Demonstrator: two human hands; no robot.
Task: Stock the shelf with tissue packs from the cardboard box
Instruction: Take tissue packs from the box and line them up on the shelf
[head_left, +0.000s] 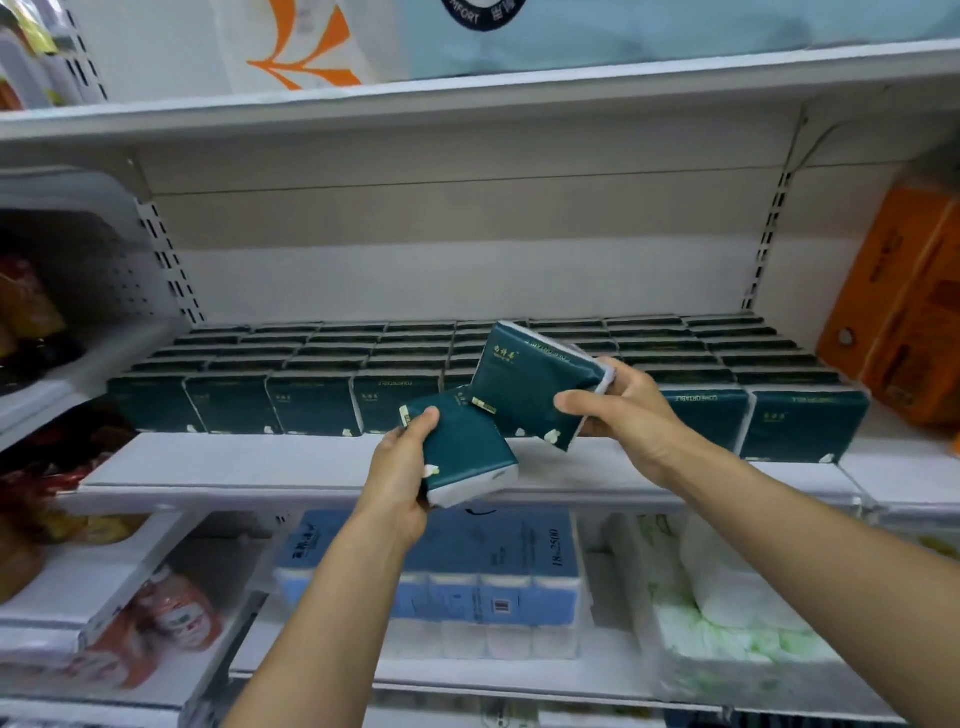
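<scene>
**Two packs held at the shelf**

We hold one dark green tissue pack in each hand, in front of the white shelf (260, 467). Our left hand (402, 467) grips the lower pack (462, 447), thumb on its face and fingers curled beneath. Our right hand (618, 410) grips the upper pack (530, 384), tilted, its lower corner overlapping the lower pack. Behind them, rows of matching packs (311, 400) stand upright across the shelf. Orange boxes (898, 312) sit to the right; blue bundles (493, 571) lie on the shelf below.
</scene>
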